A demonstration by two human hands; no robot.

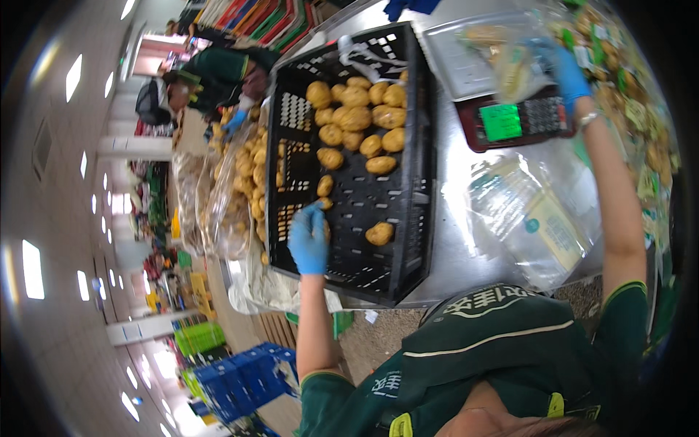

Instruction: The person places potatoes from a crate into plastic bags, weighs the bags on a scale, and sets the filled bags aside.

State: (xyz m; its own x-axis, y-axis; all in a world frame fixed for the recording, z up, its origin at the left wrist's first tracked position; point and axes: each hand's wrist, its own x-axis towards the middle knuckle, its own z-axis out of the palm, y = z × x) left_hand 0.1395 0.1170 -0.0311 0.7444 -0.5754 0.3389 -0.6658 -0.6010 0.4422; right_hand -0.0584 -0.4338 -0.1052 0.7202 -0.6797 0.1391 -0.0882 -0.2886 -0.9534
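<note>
Filled bags lie at right; loose potatoes remain in black crate; left hand, fingers curled, right hand at scale, grips indeterminable.

The crate allows entry from above; its walls obstruct.

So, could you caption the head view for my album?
Gloved left hand at a crate of potatoes, right hand by the scale.
</note>
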